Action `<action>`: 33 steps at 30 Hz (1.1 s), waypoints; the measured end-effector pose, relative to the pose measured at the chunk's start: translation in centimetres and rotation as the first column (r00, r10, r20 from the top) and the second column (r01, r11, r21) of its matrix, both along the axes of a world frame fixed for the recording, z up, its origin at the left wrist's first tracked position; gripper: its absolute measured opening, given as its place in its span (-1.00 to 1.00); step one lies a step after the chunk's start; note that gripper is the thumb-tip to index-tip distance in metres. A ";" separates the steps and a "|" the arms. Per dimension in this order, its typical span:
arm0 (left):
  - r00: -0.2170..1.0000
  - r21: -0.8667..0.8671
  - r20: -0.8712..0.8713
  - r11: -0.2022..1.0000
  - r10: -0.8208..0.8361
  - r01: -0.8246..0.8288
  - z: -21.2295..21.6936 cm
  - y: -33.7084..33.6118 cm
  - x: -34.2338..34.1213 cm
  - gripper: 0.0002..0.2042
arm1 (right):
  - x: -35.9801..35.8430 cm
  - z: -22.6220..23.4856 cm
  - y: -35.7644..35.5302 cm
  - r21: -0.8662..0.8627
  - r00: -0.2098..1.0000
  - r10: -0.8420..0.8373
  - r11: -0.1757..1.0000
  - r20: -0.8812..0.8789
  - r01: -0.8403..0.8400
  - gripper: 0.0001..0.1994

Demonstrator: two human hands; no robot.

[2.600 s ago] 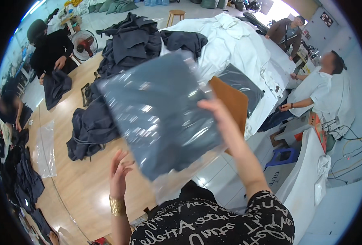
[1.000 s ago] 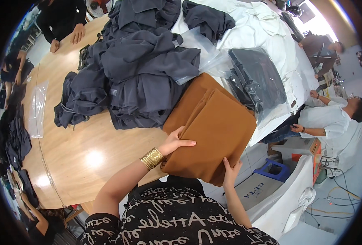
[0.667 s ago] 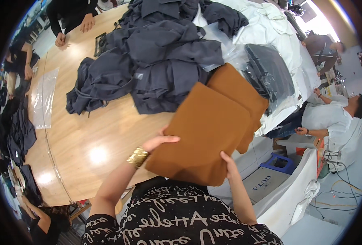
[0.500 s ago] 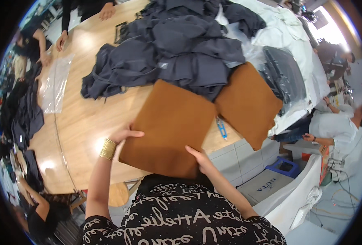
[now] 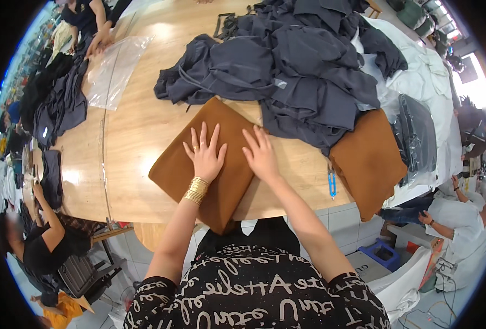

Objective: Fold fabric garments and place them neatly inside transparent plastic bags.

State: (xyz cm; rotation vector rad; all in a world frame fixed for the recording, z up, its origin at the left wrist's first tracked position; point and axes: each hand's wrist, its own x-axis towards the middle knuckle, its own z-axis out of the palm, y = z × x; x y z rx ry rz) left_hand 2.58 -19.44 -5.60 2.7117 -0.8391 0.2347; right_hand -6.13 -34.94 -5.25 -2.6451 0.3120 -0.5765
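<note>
A folded brown fabric piece [image 5: 229, 189] lies flat on the wooden table [image 5: 128, 153], turned so that one corner hangs just past the near edge. My left hand [image 5: 205, 156], with gold bangles at the wrist, rests flat on its middle with fingers spread. Fingers apart, my right hand [image 5: 261, 157] presses on its right edge. A second folded brown fabric piece [image 5: 370, 164] sits to the right, one corner past the table edge. Between the two lie small blue thread snips [image 5: 331, 182].
Dark grey garments [image 5: 308, 66] are heaped behind the brown pieces. At the right are white sheeting [image 5: 421, 66] and plastic-wrapped dark garments [image 5: 418, 137]. A clear plastic bag [image 5: 117, 71] lies at the left, near other people. A blue stool [image 5: 379, 253] stands below the table.
The brown piece, held up by both hands before, is now laid on the table to the left. Both hands have let go of its edges and rest flat on top. The view has shifted.
</note>
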 end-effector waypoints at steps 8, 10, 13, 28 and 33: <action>0.998 -0.001 -0.065 1.000 -0.023 0.023 1.0 -4.5 -2.7 -0.40 | -4.0 3.3 -7.4 0.475 0.912 0.387 0.833 -0.137 -0.282 -0.73; 0.980 0.018 -0.135 0.988 -0.148 0.152 1.4 -5.1 -3.7 -0.37 | -3.0 8.7 -16.3 0.216 0.998 0.049 0.976 -0.029 -0.042 -0.81; 0.934 0.008 -0.169 0.947 -0.316 0.321 1.9 -6.5 -5.2 -0.38 | -4.3 10.7 -32.5 0.222 0.831 -0.502 0.861 0.238 0.457 -0.84; 0.923 -0.792 -0.379 0.495 0.060 -0.357 2.2 -4.5 0.7 -0.68 | -8.0 -9.1 -69.1 0.498 0.640 -0.602 0.415 -0.478 0.762 -0.57; 0.940 -0.449 -0.159 0.826 0.303 -0.342 4.2 -0.8 -5.8 -0.77 | -4.1 -9.6 -60.3 0.416 0.792 -0.539 0.675 -0.287 0.609 -0.79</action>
